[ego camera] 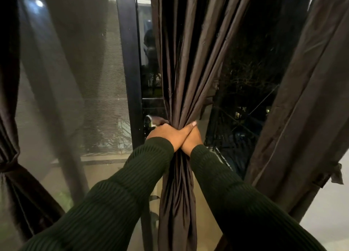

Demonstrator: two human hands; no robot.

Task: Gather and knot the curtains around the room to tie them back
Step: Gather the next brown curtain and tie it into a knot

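Note:
A dark brown curtain (190, 65) hangs in the middle of the view, its folds pulled together into one bunch at waist height. My left hand (166, 134) and my right hand (191, 137) are both wrapped around that bunch, thumbs crossing in front, with dark green ribbed sleeves behind them. Below the hands the gathered cloth (177, 197) falls straight down. At the far left another brown curtain (11, 163) is cinched in at its middle. A third brown curtain (302, 107) hangs at the right, with a strap (332, 175) at its edge.
A black window frame post (130, 65) stands just left of the held curtain, with mesh screen (75, 84) beyond it. Dark glass to the right shows night trees and a railing. A pale wall (330, 213) lies at the lower right.

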